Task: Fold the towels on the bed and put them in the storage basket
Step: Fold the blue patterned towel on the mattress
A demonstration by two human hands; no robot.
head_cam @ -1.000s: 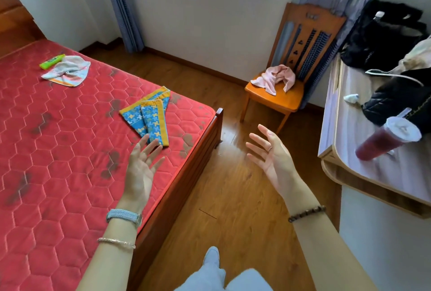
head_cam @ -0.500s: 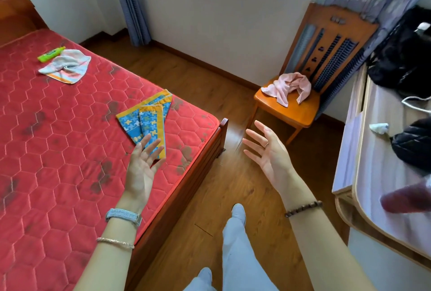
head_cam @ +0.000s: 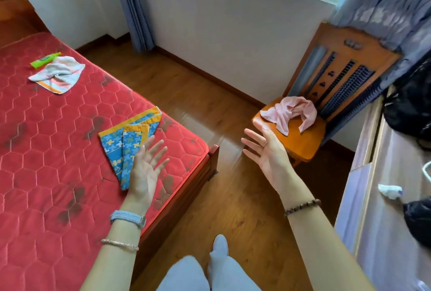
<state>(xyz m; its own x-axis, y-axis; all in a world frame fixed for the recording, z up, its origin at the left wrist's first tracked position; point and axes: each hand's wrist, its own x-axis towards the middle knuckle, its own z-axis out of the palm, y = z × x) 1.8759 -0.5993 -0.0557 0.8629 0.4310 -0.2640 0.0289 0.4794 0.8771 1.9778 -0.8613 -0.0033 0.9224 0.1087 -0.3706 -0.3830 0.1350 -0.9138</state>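
a: since half a second ago the view has closed in. the left hand [head_cam: 145, 169] now overlaps the near end of the blue-and-yellow towel [head_cam: 123, 141], where before only its fingertips reached that end. the chair [head_cam: 310, 148] has drawn up beside the right hand [head_cam: 268, 150].

b: are the hands holding anything?

a: nothing. both are spread wide with fingers straight and apart, the left palm turned up, the right palm facing inward.

b: where are the towels?

a: the blue-and-yellow one lies partly folded near the foot corner of the bed [head_cam: 46, 174]. its long axis runs away from the person, slanting to the far right. the pale striped towel [head_cam: 58, 74] sits crumpled well apart, far up the mattress, touching a green tube [head_cam: 45, 59]. a pink cloth [head_cam: 289, 111] is heaped on the chair seat, just past the right fingertips.

b: which hand is placed for the bed?

a: the left, i'd judge. it sits over the towel's near end, though i can't tell if it touches. the right hangs over the floor, off the bed's edge, nearer the pink cloth.

b: and the storage basket?

a: not in view.
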